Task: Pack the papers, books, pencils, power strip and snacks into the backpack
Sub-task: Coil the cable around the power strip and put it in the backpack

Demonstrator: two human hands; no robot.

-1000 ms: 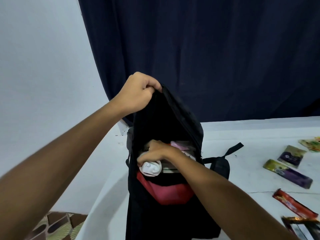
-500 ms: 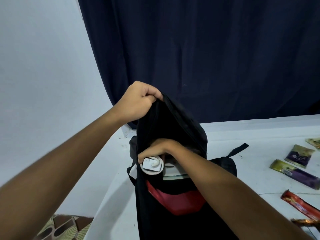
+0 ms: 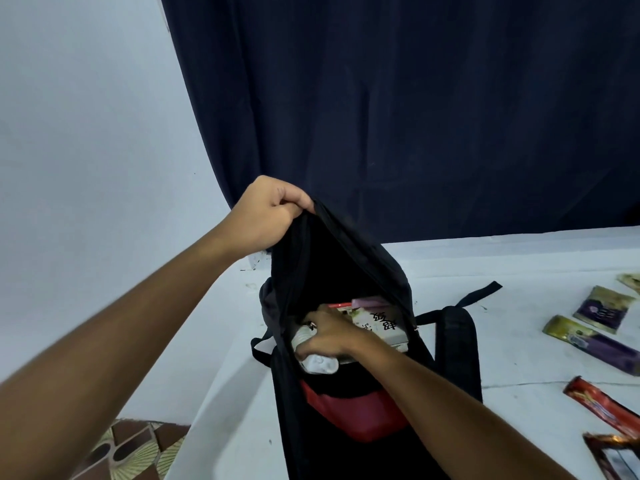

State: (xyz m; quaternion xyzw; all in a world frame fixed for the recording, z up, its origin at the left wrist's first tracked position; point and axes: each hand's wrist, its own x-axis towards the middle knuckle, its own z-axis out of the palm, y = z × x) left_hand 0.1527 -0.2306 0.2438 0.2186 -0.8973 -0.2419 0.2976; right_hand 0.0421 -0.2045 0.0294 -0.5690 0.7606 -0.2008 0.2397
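Note:
A black backpack (image 3: 346, 445) with a red front panel stands upright on the white table. My left hand (image 3: 268, 211) grips the top of its back flap and holds the mouth wide. Inside the opening, my right hand (image 3: 329, 336) grips the white power strip (image 3: 317, 363) and its bundled cable, low in the main compartment. Beside the hand, books (image 3: 384, 325) with black characters on a white cover stand in the bag, with a red pencil (image 3: 341, 305) showing at their top edge. Snack packets lie on the table at the right: purple ones (image 3: 601, 342) and a red one (image 3: 604, 407).
The white table (image 3: 519, 271) runs to the right, its left edge just beside the bag. A dark blue curtain (image 3: 415, 116) hangs behind, with a pale wall at the left. Patterned floor tiles (image 3: 131, 452) show below the table edge. A backpack strap (image 3: 457, 341) lies to the right.
My right hand has pushed the power strip deeper into the backpack, and the books beside it show again. My left hand keeps its grip on the flap.

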